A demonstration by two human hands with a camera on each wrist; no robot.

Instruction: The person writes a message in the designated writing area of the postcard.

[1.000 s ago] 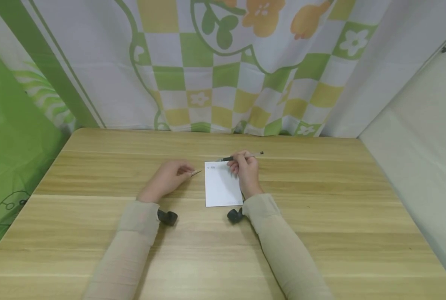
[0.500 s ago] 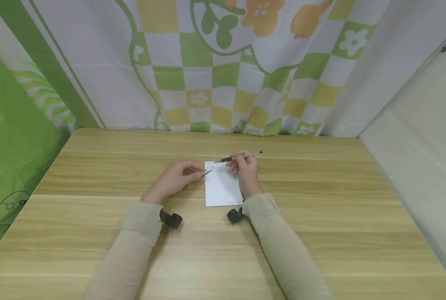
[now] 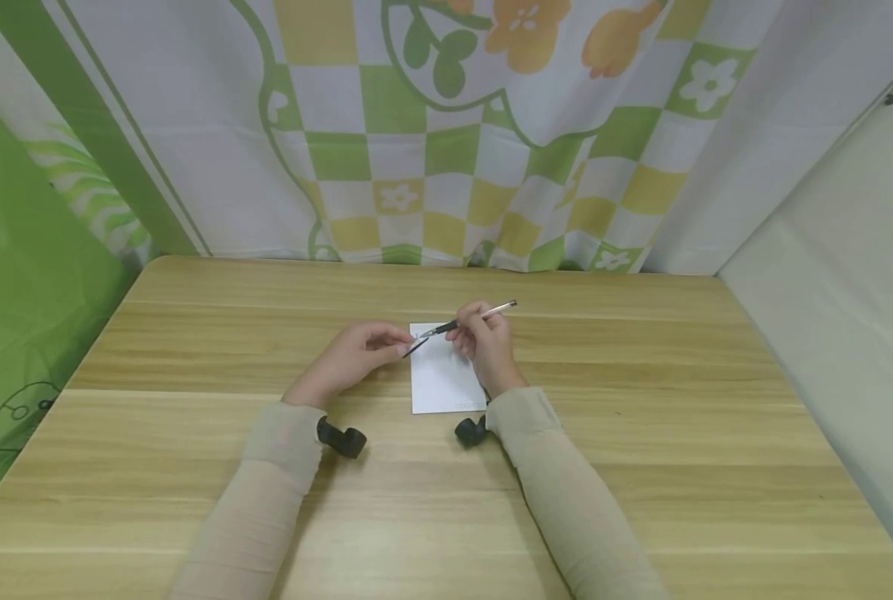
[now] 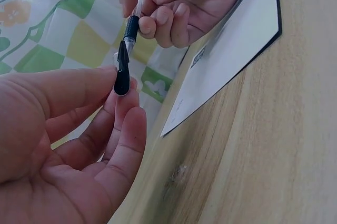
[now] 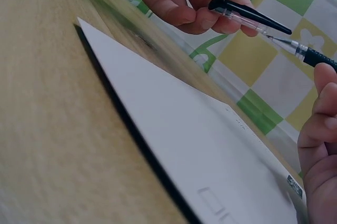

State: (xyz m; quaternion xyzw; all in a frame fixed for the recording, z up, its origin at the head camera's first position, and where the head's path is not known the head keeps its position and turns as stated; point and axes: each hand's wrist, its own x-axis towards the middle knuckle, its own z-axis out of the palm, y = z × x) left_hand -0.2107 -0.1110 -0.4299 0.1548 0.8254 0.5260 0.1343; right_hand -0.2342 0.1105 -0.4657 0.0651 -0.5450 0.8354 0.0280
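Observation:
My left hand (image 3: 354,354) pinches a pen cap (image 5: 247,13), clear with a black clip, between thumb and fingertips. My right hand (image 3: 489,343) grips a gel pen (image 3: 446,327) with a black grip section and clear barrel, its bare metal tip pointing left toward the cap. In the right wrist view the tip is right at the cap's open end. The left wrist view shows the black clip (image 4: 122,71) end-on, overlapping the pen tip. Both are held above a white notepad (image 3: 446,379) with small print at its top, which lies on the table.
The wooden table (image 3: 641,433) runs back to a green, yellow and white patterned curtain (image 3: 446,167). Black wrist cameras stick out from both cuffs, the left camera (image 3: 350,442) and the right camera (image 3: 470,432). A pale cloth (image 3: 851,250) hangs at the right.
My left hand has moved right with the cap, over the notepad's left edge. The pen in my right hand has tilted and moved down-left, bringing its tip to the cap.

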